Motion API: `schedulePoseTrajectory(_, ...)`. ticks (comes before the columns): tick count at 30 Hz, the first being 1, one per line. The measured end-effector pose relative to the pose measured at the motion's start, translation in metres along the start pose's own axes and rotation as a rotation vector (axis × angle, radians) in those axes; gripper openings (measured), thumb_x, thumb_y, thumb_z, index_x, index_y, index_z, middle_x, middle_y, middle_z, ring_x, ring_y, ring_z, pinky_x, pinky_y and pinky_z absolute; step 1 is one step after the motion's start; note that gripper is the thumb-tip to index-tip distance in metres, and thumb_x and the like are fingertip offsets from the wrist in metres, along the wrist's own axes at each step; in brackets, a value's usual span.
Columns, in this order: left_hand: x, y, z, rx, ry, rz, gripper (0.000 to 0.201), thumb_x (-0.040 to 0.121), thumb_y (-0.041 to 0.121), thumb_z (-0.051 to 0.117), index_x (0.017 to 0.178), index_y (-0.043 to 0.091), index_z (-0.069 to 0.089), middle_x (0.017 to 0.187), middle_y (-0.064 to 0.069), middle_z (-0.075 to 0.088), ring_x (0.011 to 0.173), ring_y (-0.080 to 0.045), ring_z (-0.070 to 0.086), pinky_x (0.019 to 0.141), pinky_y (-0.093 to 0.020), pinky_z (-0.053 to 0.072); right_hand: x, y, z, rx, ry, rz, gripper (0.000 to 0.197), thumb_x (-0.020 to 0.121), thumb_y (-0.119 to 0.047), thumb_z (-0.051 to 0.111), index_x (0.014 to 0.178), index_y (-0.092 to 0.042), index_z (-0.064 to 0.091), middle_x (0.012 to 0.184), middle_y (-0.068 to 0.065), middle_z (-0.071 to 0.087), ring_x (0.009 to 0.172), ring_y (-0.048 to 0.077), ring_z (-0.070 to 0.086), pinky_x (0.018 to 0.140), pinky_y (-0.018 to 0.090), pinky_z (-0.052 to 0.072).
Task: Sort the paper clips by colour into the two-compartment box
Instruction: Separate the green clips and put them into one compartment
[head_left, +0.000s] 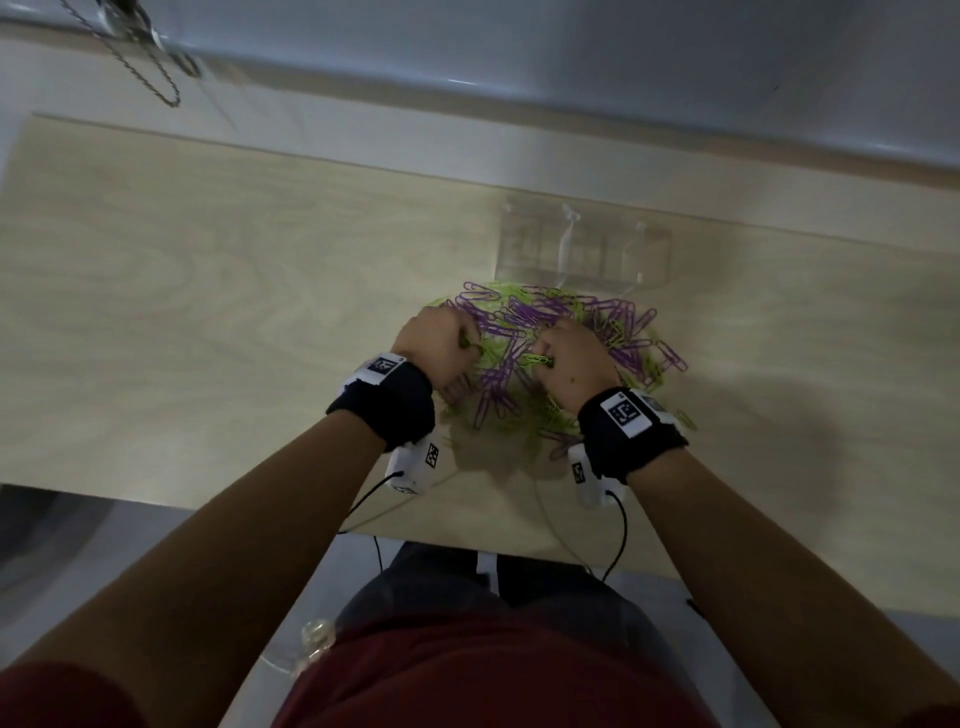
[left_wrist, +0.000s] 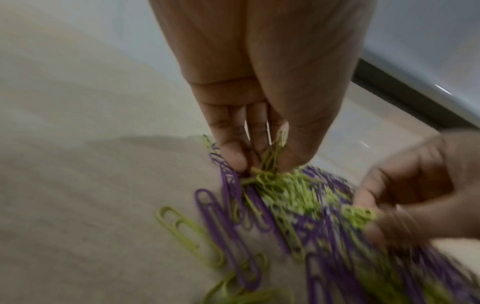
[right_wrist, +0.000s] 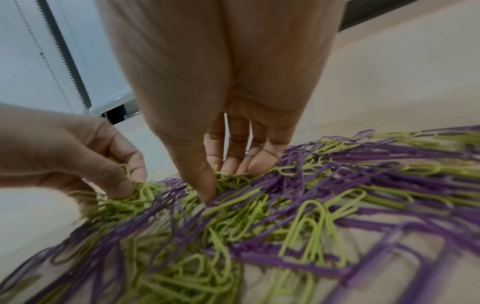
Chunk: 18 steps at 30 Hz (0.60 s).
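Note:
A mixed heap of purple and green paper clips (head_left: 558, 332) lies on the pale wooden table (head_left: 208, 312). Just behind it stands the clear two-compartment box (head_left: 582, 249). Both hands are in the heap's near side. My left hand (head_left: 465, 345) pinches a small bunch of green clips (left_wrist: 272, 152) between thumb and fingers (left_wrist: 233, 156). My right hand (head_left: 545, 356) grips more green clips (left_wrist: 359, 215), and its thumb and fingers (right_wrist: 262, 164) dig into the heap (right_wrist: 285, 216). In the right wrist view my left hand (right_wrist: 78, 160) sits to the left.
A beaded blind cord (head_left: 156, 78) hangs at the back left by the wall. The table's front edge (head_left: 260, 512) runs close to my body, with wrist-camera cables (head_left: 363, 506) trailing over it. A clear bottle top (head_left: 314, 642) shows below the table.

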<state>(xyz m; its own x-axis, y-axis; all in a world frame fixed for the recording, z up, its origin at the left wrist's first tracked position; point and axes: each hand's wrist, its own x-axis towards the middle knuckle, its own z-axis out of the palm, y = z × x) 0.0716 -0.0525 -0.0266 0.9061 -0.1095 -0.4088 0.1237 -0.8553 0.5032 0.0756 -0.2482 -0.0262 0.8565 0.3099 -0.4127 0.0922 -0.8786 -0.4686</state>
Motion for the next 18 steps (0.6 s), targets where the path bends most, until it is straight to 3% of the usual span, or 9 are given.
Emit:
schedulePoseTrajectory(3, -0.004, -0.007, -0.006, -0.310, -0.006, -0.005, 0.005, 0.082, 0.010, 0.066, 0.085, 0.013, 0.068, 0.081, 0.004, 0.062, 0.067, -0.007, 0.056, 0.066, -0.018, 0.041, -0.003, 0.008, -0.005, 0.178, 0.017, 0.054, 0.007, 0.080, -0.008, 0.068, 0.081, -0.012, 0.063, 0.084, 0.000, 0.056, 0.077, 0.015, 0.053, 0.066, 0.023, 0.044)
schedulePoseTrajectory(5, -0.008, -0.011, -0.010, -0.594, -0.078, -0.050, 0.007, 0.085, 0.002, 0.063, 0.086, 0.009, 0.064, 0.075, 0.002, 0.064, 0.061, -0.002, 0.062, 0.064, -0.018, 0.048, -0.007, 0.012, -0.012, 0.346, 0.039, 0.112, 0.007, 0.079, -0.009, 0.072, 0.081, -0.009, 0.066, 0.080, -0.002, 0.060, 0.073, 0.010, 0.055, 0.062, 0.012, 0.039)
schedulePoseTrajectory(7, -0.009, -0.014, -0.012, -0.864, -0.124, -0.089, 0.012, 0.087, -0.004, 0.059, 0.085, 0.007, 0.059, 0.073, -0.004, 0.066, 0.067, -0.006, 0.068, 0.065, -0.019, 0.055, -0.012, 0.016, -0.022, 0.547, 0.052, 0.162, 0.010, 0.077, -0.009, 0.075, 0.084, -0.005, 0.068, 0.079, 0.000, 0.064, 0.072, 0.008, 0.059, 0.066, 0.012, 0.045)
schedulePoseTrajectory(10, -0.009, -0.010, -0.014, -1.082, -0.134, -0.122, 0.016, 0.090, -0.007, 0.052, 0.083, 0.007, 0.056, 0.072, -0.005, 0.067, 0.075, -0.014, 0.072, 0.069, -0.019, 0.057, -0.020, 0.019, -0.034, 0.972, 0.070, 0.255, 0.013, 0.076, 0.000, 0.073, 0.086, 0.000, 0.066, 0.075, 0.007, 0.067, 0.063, 0.010, 0.066, 0.065, 0.019, 0.056)
schedulePoseTrajectory(12, -0.004, 0.000, -0.017, -1.122, -0.109, -0.115, 0.017, 0.091, -0.006, 0.051, 0.082, 0.008, 0.056, 0.070, -0.001, 0.068, 0.076, -0.015, 0.072, 0.069, -0.018, 0.057, -0.023, 0.021, -0.040, 1.238, 0.054, 0.304, 0.011, 0.077, 0.005, 0.070, 0.084, 0.000, 0.064, 0.073, 0.010, 0.067, 0.063, 0.015, 0.068, 0.067, 0.025, 0.060)
schedulePoseTrajectory(15, 0.013, 0.021, -0.027, -1.060, -0.053, -0.031, 0.017, 0.091, -0.006, 0.051, 0.084, 0.009, 0.057, 0.065, 0.001, 0.068, 0.074, -0.014, 0.071, 0.068, -0.019, 0.056, -0.023, 0.022, -0.048, 1.412, 0.011, 0.322, 0.011, 0.077, 0.006, 0.066, 0.083, -0.002, 0.061, 0.070, 0.007, 0.070, 0.066, 0.020, 0.070, 0.066, 0.028, 0.060)
schedulePoseTrajectory(18, 0.039, 0.050, -0.038, -0.908, 0.039, 0.061, 0.014, 0.090, -0.006, 0.051, 0.085, 0.006, 0.057, 0.074, -0.015, 0.065, 0.069, -0.023, 0.065, 0.065, -0.031, 0.053, -0.023, 0.017, -0.059, 1.430, 0.009, 0.292, 0.011, 0.079, 0.007, 0.063, 0.081, -0.003, 0.060, 0.067, 0.005, 0.070, 0.064, 0.019, 0.070, 0.066, 0.028, 0.060)
